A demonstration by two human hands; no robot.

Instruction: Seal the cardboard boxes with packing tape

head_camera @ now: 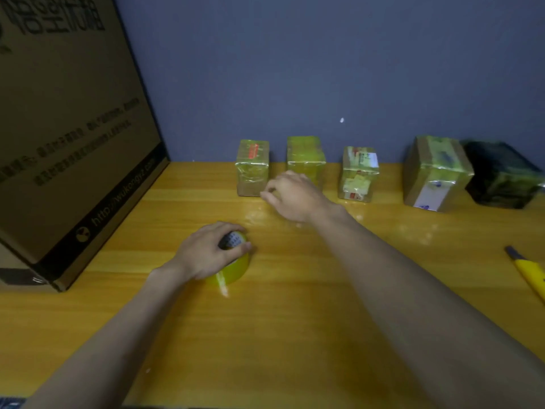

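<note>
L hand gripping tape roll on table, R hand loosely curled, holding nothing, near taped boxes

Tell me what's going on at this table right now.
A person is taping small cardboard boxes at a wooden table. The left hand grips a roll of yellow packing tape resting on the table. The right hand reaches toward the leftmost box in a row of five small boxes along the wall, already wrapped in tape. A yellow utility knife lies unused at the right.
</note>
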